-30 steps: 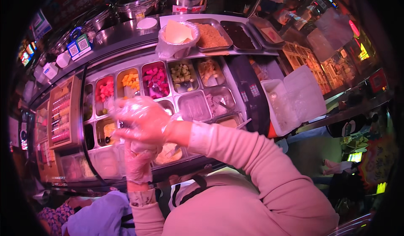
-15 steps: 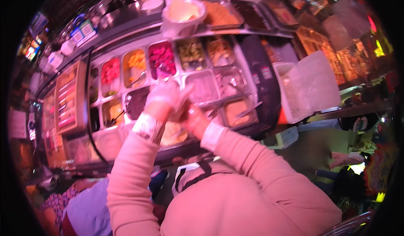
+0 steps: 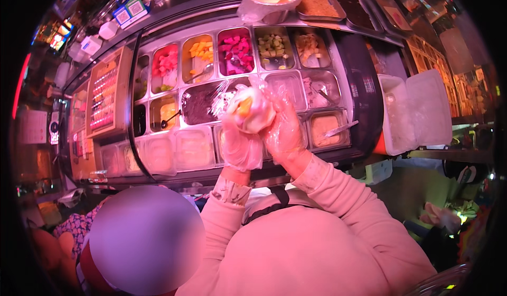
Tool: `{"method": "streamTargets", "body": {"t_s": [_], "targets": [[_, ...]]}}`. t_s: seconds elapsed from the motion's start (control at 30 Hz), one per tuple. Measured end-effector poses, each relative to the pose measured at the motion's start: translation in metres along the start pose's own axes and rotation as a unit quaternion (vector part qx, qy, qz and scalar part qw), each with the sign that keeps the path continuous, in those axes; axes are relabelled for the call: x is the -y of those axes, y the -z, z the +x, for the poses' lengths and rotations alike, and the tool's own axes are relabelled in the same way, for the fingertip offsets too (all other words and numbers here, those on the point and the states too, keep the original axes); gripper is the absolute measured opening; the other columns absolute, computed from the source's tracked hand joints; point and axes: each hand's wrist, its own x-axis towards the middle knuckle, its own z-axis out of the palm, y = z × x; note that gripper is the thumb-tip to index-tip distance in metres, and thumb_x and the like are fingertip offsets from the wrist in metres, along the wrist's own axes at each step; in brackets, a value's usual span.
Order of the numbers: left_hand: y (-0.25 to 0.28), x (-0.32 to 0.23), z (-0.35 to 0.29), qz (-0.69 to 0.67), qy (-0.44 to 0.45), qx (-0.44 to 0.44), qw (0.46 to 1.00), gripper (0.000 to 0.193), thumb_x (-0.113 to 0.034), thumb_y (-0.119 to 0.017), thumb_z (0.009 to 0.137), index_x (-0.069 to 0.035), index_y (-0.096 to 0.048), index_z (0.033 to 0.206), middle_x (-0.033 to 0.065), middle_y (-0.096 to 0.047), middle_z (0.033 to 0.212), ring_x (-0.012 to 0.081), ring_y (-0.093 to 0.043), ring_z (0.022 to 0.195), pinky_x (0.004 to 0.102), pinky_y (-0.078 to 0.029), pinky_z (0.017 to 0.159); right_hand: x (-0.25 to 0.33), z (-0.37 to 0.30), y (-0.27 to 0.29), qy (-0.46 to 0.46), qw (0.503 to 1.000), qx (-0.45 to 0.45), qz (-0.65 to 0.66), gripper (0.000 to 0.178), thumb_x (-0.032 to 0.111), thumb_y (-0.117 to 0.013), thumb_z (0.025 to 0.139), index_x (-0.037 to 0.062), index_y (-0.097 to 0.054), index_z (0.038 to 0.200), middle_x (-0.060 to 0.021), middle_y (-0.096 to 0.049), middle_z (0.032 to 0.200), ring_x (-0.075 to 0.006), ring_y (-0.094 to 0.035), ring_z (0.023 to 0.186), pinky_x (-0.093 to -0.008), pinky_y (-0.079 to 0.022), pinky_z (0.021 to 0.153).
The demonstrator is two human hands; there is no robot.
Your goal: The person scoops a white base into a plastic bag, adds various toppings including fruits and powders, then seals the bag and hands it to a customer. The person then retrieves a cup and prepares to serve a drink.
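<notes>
A soft, whitish round lump [image 3: 252,110] with a yellow-orange piece in its top rests between my two cupped hands, with clear plastic film [image 3: 222,98] sticking out behind it. My left hand [image 3: 242,147], in a clear thin glove, supports it from the near left side. My right hand [image 3: 286,130], also in a clear glove, curls around its right side. Both hands are over the topping counter, in front of a bin of dark filling [image 3: 198,106] and an almost bare metal pan [image 3: 288,87]. The palms and the lump's underside are hidden.
Metal bins of pink cubes [image 3: 166,64], yellow cubes [image 3: 201,49], magenta cubes [image 3: 235,48] and green cubes [image 3: 274,45] line the far row. A film-lined tub [image 3: 269,11] stands behind. An open white box [image 3: 393,122] sits right. Another person [image 3: 145,238] is close at my left.
My hands, earlier crossed low over the bins with their contents hidden, are now side by side and cupped, showing the whitish lump. The other person has come closer at lower left.
</notes>
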Motion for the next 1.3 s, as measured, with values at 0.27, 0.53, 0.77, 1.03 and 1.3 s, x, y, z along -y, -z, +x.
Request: {"method": "streamTargets", "body": {"t_s": [0.27,0.53,0.77,1.03,1.3], "targets": [[0.006,-0.023,-0.028,0.088,-0.026,-0.04,0.995,0.057,-0.021,-0.077,0.093,-0.011,-0.05,0.142,0.0113,-0.062,0.128,0.0297,-0.065,0.114,0.0493,-0.062,0.089,0.046,0.005,-0.012,0.345,0.578,0.214,-0.708,0.03,0.022,-0.071,0.094,0.0046,-0.075,0.118,-0.0128,-0.069,0.119,-0.0301,-0.067,0.099,-0.0392,-0.055,0.085],[0.017,-0.026,-0.037,0.199,-0.049,-0.103,0.973,0.053,-0.002,-0.079,0.087,-0.007,-0.057,0.135,0.008,-0.066,0.123,0.019,-0.067,0.109,0.0314,-0.057,0.096,0.036,0.024,-0.018,0.125,0.562,0.327,-0.749,0.026,0.016,-0.074,0.089,0.0068,-0.077,0.114,-0.0153,-0.064,0.099,-0.0325,-0.066,0.095,-0.0385,-0.053,0.082],[0.017,-0.028,-0.046,0.214,0.024,-0.111,0.97,0.05,0.004,-0.077,0.085,-0.005,-0.058,0.131,0.0078,-0.068,0.117,0.0168,-0.069,0.104,0.0296,-0.057,0.093,0.026,0.018,-0.008,0.197,0.564,0.352,-0.721,0.017,0.004,-0.071,0.087,0.0043,-0.075,0.103,-0.0129,-0.066,0.091,-0.0322,-0.068,0.084,-0.0372,-0.054,0.075],[-0.014,-0.038,-0.043,0.192,0.055,-0.09,0.976,0.051,-0.011,-0.078,0.089,-0.004,-0.055,0.135,0.0089,-0.066,0.118,0.0192,-0.07,0.097,0.0324,-0.059,0.083,0.046,0.022,-0.009,0.128,0.735,0.329,-0.579,0.014,0.001,-0.068,0.091,0.0032,-0.077,0.101,-0.011,-0.069,0.09,-0.023,-0.069,0.083,-0.0328,-0.055,0.077],[0.008,-0.026,-0.013,0.251,0.045,-0.152,0.955,0.038,-0.012,-0.082,0.087,-0.005,-0.064,0.12,0.0059,-0.069,0.103,0.0156,-0.069,0.081,0.0297,-0.058,0.068,0.054,0.027,-0.022,0.106,0.753,0.345,-0.55,0.015,0.002,-0.069,0.093,0.0026,-0.076,0.106,-0.0061,-0.065,0.085,-0.0155,-0.062,0.073,-0.0319,-0.052,0.069]]}}
